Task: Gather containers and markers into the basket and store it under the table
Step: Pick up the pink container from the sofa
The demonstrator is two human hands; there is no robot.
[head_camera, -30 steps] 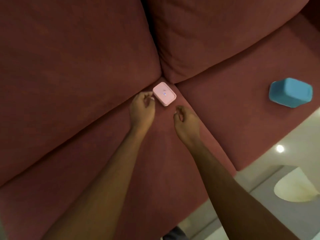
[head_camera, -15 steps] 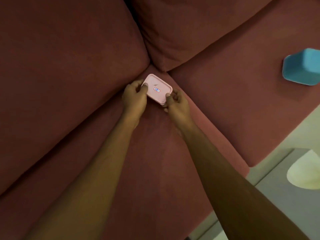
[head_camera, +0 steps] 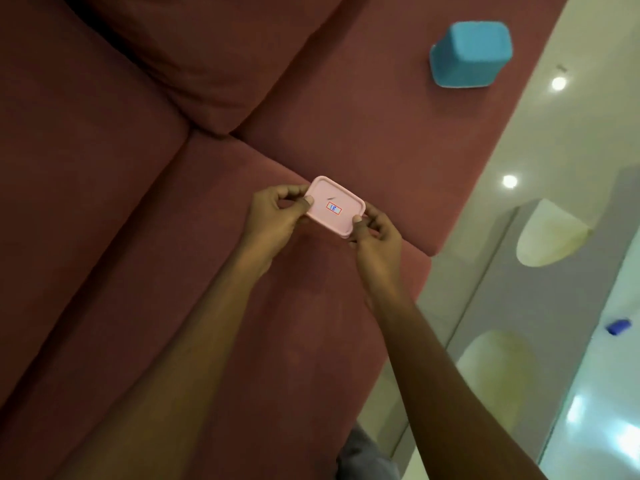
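Observation:
A small pink lidded container [head_camera: 334, 206] with a red-framed label on its lid is held above the red sofa seat, between both hands. My left hand [head_camera: 277, 220] pinches its left end with thumb on the lid. My right hand [head_camera: 375, 233] pinches its lower right corner. A blue container [head_camera: 469, 55] lies upside down on the sofa seat at the upper right, far from both hands. No basket or marker shows for certain.
The red sofa [head_camera: 138, 237] fills the left and centre, with back cushions at the top. A glossy pale floor [head_camera: 554, 168] runs along the right. Two cream rounded shapes [head_camera: 550, 233] and a small blue object [head_camera: 618, 326] lie there.
Both hands closed on the pink container at the cushion corner and lifted it away from the sofa back toward the seat's front. The view shifted right, showing more floor.

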